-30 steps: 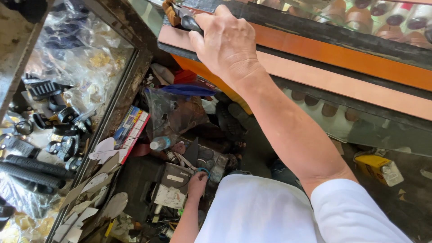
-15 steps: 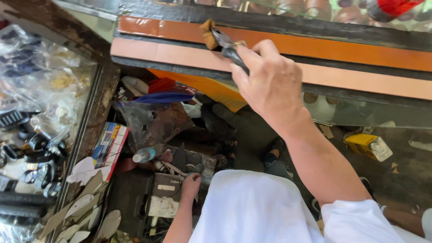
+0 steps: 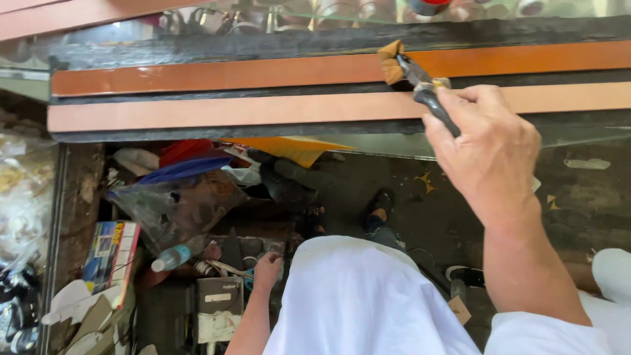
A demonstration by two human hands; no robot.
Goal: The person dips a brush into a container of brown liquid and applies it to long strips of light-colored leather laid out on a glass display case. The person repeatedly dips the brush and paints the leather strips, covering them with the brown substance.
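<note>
Shifted rightward, right hand (image 3: 486,148) hides brush (image 3: 415,77) handle.

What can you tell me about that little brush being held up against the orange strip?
The brush is small, with a dark handle, a metal collar and a frayed tan tuft stained orange-brown. The right hand grips its handle, slanting it up and left, so the tuft presses on the glossy orange strip of the frame, which looks freshly coated.

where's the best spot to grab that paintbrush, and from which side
Grip the brush by its dark handle, from the near end, as the right hand does. The handle slants down toward the person, while the tan bristles press on the orange strip and look loaded, so leave that end alone.
</note>
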